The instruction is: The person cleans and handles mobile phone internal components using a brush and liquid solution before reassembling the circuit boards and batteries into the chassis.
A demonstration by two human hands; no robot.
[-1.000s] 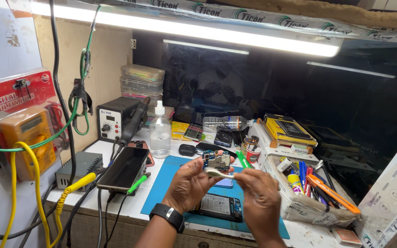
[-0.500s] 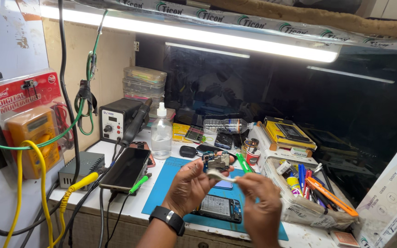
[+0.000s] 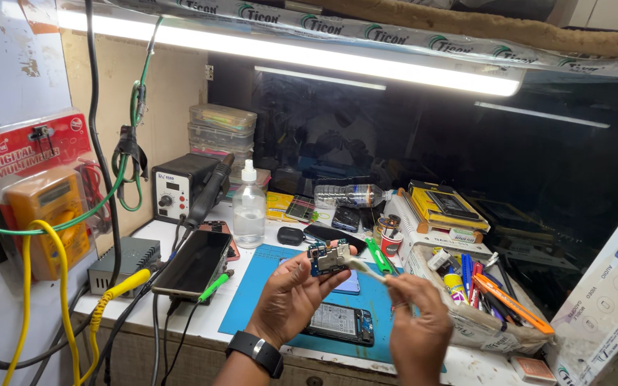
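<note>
Left hand [image 3: 291, 297] pinches a circuit board [image 3: 328, 257] while right hand [image 3: 413, 325] grips a brush [image 3: 366, 269]; hard scrubbing could dislodge parts.

1. The right hand [image 3: 418, 325] now sits lower and further right than a second ago, drawn apart from the left hand [image 3: 291, 297].
2. The thin white brush-like tool [image 3: 363, 267] in its grip now reaches up-left, its tip at the small blue-green circuit board [image 3: 327, 257].
3. The left hand raises that board slightly, above the blue rubber work mat [image 3: 266, 286].
4. The opened phone [image 3: 337, 323] on the mat shows more fully between the hands.
</note>
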